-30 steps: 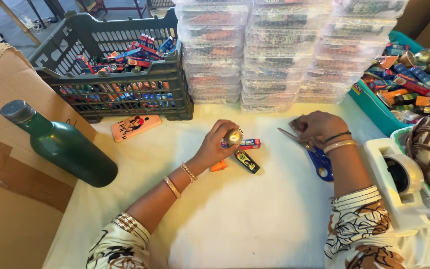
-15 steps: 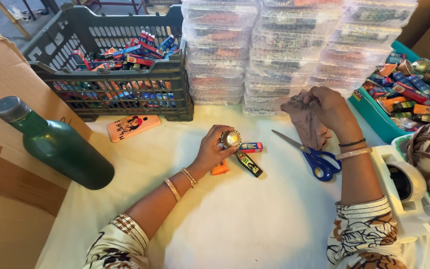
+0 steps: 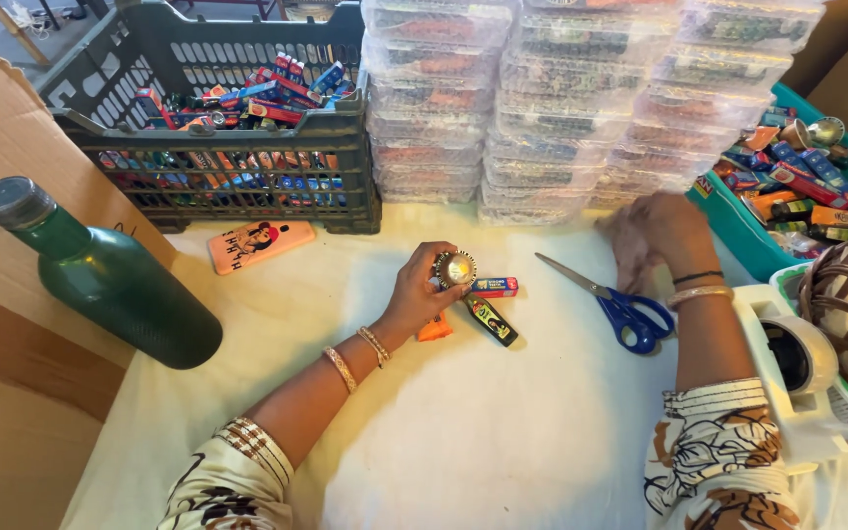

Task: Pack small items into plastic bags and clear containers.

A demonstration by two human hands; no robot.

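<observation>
Just left of the scissors (image 3: 623, 306), left hand (image 3: 416, 294) fingers pinched a small, light-looking, rigid shiny round cap (image 3: 454, 268) by its rim; right hand (image 3: 655, 236) blurred, can't tell.

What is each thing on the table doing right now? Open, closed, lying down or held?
Round shiny thing: held in left hand.
Right hand: blurred, holding nothing clear.
Scissors: lying flat, blades closed.
Green bottle: capped, tilted.
Dark crate: full of small packets.

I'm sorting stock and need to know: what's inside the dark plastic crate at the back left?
The dark crate holds a heap of small red, blue and orange packets, seen over the rim and through the slotted wall. What lies at the bottom is covered by the packets on top.
</observation>
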